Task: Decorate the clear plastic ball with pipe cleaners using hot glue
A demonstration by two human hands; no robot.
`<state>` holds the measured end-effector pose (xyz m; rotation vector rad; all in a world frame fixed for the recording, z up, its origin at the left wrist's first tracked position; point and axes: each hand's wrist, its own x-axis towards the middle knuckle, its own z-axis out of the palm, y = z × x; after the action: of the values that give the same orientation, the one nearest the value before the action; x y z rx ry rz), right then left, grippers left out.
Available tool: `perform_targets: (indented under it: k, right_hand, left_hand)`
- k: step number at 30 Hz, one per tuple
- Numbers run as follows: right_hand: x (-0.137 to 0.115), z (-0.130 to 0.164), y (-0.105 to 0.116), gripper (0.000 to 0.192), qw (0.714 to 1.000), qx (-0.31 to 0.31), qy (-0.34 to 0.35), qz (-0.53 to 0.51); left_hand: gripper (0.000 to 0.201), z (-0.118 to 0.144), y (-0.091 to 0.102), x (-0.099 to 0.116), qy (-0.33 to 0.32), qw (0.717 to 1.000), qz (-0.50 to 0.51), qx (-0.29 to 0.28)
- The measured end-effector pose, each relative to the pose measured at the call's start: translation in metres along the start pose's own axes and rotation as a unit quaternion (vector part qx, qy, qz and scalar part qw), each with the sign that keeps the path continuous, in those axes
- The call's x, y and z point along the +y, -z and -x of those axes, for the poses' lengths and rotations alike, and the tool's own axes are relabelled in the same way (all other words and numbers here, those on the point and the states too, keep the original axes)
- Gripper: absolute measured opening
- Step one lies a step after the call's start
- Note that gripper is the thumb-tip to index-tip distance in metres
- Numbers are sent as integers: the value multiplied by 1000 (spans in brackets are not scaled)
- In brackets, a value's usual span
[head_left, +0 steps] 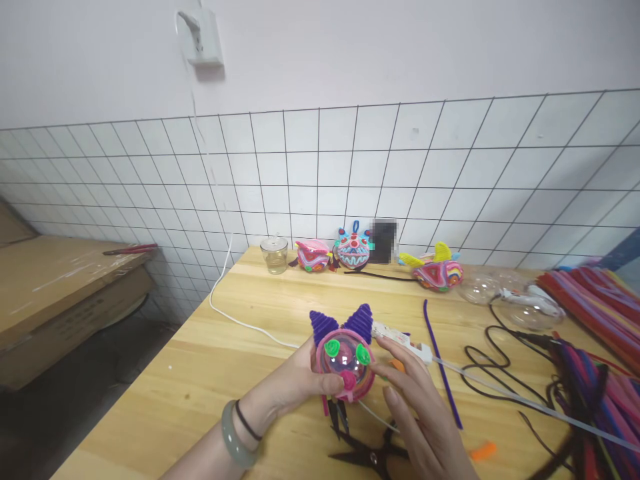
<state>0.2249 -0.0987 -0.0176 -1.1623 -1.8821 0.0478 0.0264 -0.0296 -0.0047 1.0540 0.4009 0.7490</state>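
My left hand [303, 380] is wrapped round a clear ball ornament [345, 363] dressed with fuzzy pipe cleaners. Two purple pointed ears rise from its top, green coiled eyes sit on the front, and pink pipe cleaner rings the edge. My left thumb rests on the pink coil low on the front. Close by on the right, my right hand [417, 407] has its fingers stretched out and apart; its fingertips are near the green eye, and whether they touch it I cannot tell. Black scissors [373, 459] lie below the ball, partly under my right hand.
Finished pipe-cleaner ornaments [353, 250] stand along the tiled wall beside a glass cup [275, 257]. A white power strip [403, 342] with cords lies behind my right hand. On the right are clear plastic balls [525, 307], a purple pipe cleaner [443, 363] and pipe-cleaner bundles [595, 310].
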Motion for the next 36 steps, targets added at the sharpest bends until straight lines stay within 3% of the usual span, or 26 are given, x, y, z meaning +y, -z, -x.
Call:
perform_targets:
  k: [8, 36]
  right_hand:
    - [-2, -2, 0, 28, 1000, 14, -1, -11]
    - [0, 2, 1, 32, 998, -24, 48, 28]
  left_hand:
    - [72, 0, 1, -1, -9, 1000, -3, 1]
    - [65, 0, 0, -1, 11, 1000, 6, -3]
